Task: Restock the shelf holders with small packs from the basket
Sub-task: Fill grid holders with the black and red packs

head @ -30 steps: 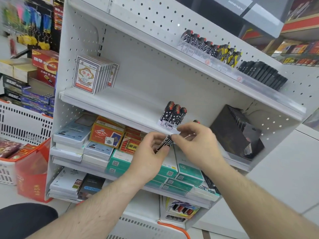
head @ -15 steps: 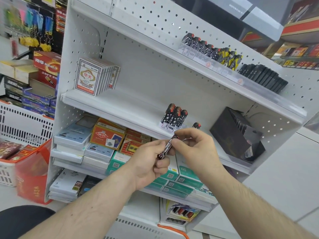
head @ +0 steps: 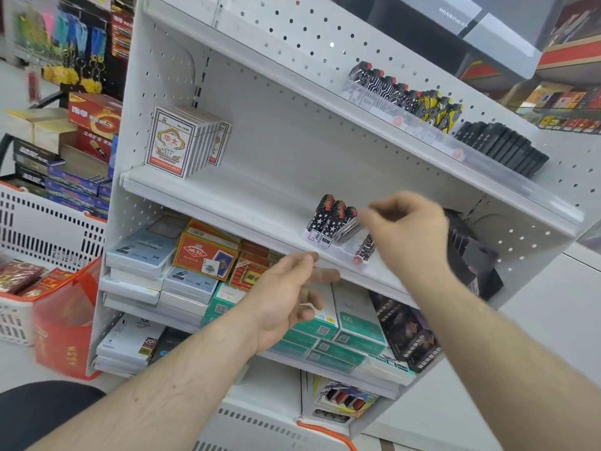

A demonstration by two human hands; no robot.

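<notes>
- A small dark pack with white markings (head: 367, 248) is seen on the middle shelf (head: 227, 203), tilted, just right of the clear holder; its lower end lies near a red dot on the shelf's front lip.
- The clear holder (head: 320, 237) is placed near the front edge of that shelf; three star-patterned packs (head: 331, 218) with red-and-black tops are stood upright in it, side by side.
- The right hand (head: 413, 229) is held just above and beside the tilted pack, fingers curled and bunched at the tips; motion blur is noted, and whether anything is pinched cannot be told.
- The left hand (head: 289, 288) is held in front of the shelf lip, lower and to the left, fingers relaxed and slightly spread, nothing gripped.
- A row of white card boxes (head: 182, 143) is stood upright at the left end of the same shelf.
- A black slotted holder (head: 471, 252) is seen at the right end, partly hidden by the right hand.
- On the upper shelf (head: 487, 170), patterned packs (head: 403, 92) and a row of black packs (head: 504, 146) are lined behind a clear front strip.
- Below, stacked white, orange and teal boxes (head: 208, 252) are recorded.
- A white basket (head: 35, 222) with red trim is seen at far left, flat red packs inside.
</notes>
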